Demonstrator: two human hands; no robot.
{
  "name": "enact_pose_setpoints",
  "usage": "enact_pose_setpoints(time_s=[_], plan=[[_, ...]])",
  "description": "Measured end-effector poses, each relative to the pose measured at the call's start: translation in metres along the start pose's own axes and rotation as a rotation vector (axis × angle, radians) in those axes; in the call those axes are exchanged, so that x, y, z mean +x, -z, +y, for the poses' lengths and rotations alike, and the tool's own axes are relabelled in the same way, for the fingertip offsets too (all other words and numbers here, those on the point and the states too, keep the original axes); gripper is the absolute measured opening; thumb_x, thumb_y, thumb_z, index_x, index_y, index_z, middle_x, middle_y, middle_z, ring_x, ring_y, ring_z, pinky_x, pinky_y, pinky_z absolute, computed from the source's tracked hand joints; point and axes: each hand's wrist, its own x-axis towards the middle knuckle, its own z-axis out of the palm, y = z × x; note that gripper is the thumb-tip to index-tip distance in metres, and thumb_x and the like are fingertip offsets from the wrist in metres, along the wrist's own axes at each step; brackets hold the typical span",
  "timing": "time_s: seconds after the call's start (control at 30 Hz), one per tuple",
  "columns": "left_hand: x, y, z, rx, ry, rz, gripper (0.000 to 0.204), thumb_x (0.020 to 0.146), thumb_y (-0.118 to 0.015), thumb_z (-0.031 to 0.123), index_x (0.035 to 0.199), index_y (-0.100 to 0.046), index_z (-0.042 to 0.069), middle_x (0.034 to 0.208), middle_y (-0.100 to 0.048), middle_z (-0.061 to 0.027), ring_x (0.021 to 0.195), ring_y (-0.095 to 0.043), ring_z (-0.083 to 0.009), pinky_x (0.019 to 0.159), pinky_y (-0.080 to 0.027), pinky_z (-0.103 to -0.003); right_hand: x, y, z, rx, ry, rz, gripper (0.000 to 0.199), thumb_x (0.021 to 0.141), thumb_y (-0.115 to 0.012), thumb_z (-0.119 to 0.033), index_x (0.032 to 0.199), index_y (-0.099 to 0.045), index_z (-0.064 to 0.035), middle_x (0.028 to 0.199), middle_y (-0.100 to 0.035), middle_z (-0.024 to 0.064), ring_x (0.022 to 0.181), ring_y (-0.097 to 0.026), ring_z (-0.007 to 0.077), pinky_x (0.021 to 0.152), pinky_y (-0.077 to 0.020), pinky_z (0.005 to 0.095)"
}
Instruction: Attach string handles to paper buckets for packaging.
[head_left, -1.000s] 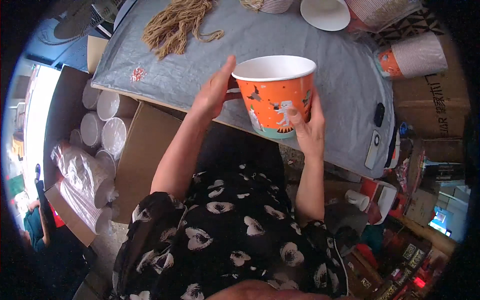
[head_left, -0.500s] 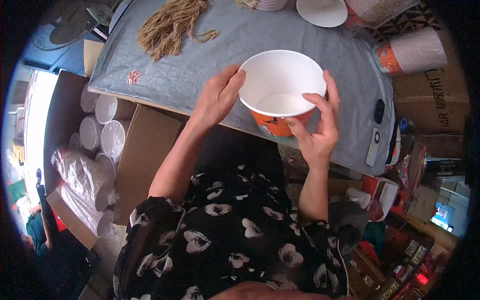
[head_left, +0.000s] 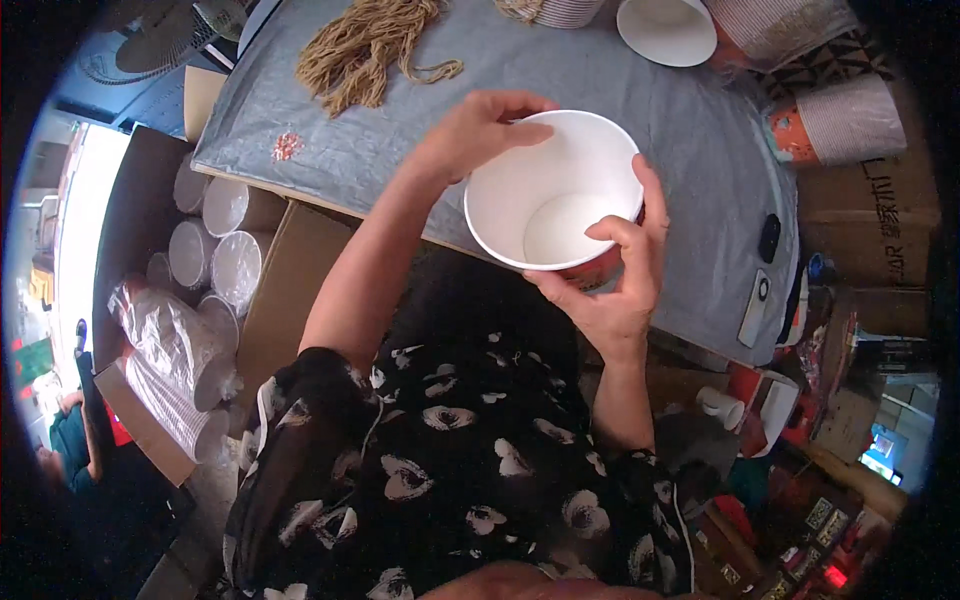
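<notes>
A large paper bucket (head_left: pixel 565 215), white inside with an orange printed outside, is held tilted over the table's near edge, its mouth facing me. My left hand (head_left: pixel 487 135) grips its far left rim, thumb inside the wall and fingers behind. My right hand (head_left: pixel 628 265) holds the near right side, with a finger reaching inside over the rim and the thumb under the lower rim. The inside shows white walls and a round bottom. Much of the printed outside is hidden behind the rim and my right hand.
A grey-covered table (head_left: pixel 690 190) carries a bundle of tan strings (head_left: pixel 365 55), a small red-white heap (head_left: pixel 287 147), a white bowl (head_left: pixel 668 30) and stacked buckets (head_left: pixel 840 120). At left, a cardboard box (head_left: pixel 290 270) holds wrapped bucket stacks. Another person (head_left: pixel 75 440) is at far left.
The bucket has tipped toward me and shifted slightly left, showing more of its inside bottom. My left hand has moved up along the rim to its far side; the right hand came lower.
</notes>
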Motion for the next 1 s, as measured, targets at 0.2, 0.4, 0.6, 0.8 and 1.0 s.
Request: enact_pose_setpoints(time_s=[0.2, 0.4, 0.6, 0.8, 1.0], plan=[[0.012, -0.002, -0.004, -0.022, -0.028, -0.033, 0.034, 0.090, -0.072, 0.020, 0.118, -0.067, 0.002, 0.099, -0.071, -0.0043, 0.084, -0.067, -0.0100, 0.074, -0.055, -0.025, 0.002, 0.001, -0.001, -0.012, -0.015, -0.013, 0.056, 0.059, -0.093, -0.018, 0.099, -0.054, -0.0085, 0.151, -0.035, 0.0261, 0.137, -0.041, 0.0417, 0.107, -0.0414, 0.0507], [0.013, -0.006, 0.000, -0.007, -0.031, -0.003, 0.029, 0.087, -0.073, 0.015, 0.112, -0.071, 0.002, 0.098, -0.073, -0.0071, 0.082, -0.067, -0.0114, 0.072, -0.056, -0.027, 0.001, 0.003, -0.002, -0.011, -0.014, -0.028, 0.057, 0.059, -0.092, -0.018, 0.100, -0.054, -0.0089, 0.151, -0.035, 0.0253, 0.137, -0.040, 0.0417, 0.107, -0.0417, 0.0507], [0.015, -0.005, -0.003, 0.065, -0.060, 0.036, 0.026, 0.086, -0.074, 0.017, 0.108, -0.073, 0.002, 0.093, -0.073, -0.0064, 0.079, -0.067, -0.0108, 0.070, -0.055, -0.026, -0.001, 0.004, 0.001, 0.009, -0.004, -0.064, 0.063, 0.058, -0.093, -0.017, 0.106, -0.052, -0.0108, 0.151, -0.032, 0.0271, 0.136, -0.039, 0.0448, 0.107, -0.0410, 0.0538], [0.011, -0.011, 0.008, 0.067, 0.014, 0.062, 0.026, 0.085, -0.076, 0.019, 0.104, -0.073, 0.001, 0.089, -0.073, -0.0052, 0.075, -0.066, -0.0099, 0.066, -0.054, -0.025, -0.002, 0.006, -0.001, 0.000, -0.003, -0.041, 0.059, 0.059, -0.093, -0.018, 0.102, -0.053, -0.0100, 0.151, -0.034, 0.0253, 0.137, -0.040, 0.0422, 0.106, -0.0421, 0.0529], [0.010, -0.006, 0.004, 0.003, 0.089, 0.029, 0.029, 0.089, -0.073, 0.024, 0.108, -0.071, 0.003, 0.088, -0.072, -0.0040, 0.075, -0.067, -0.0109, 0.067, -0.055, -0.027, -0.001, 0.009, -0.001, -0.017, -0.031, -0.007, 0.054, 0.060, -0.092, -0.017, 0.095, -0.052, -0.0088, 0.149, -0.038, 0.0244, 0.135, -0.044, 0.0409, 0.106, -0.0424, 0.0509]])
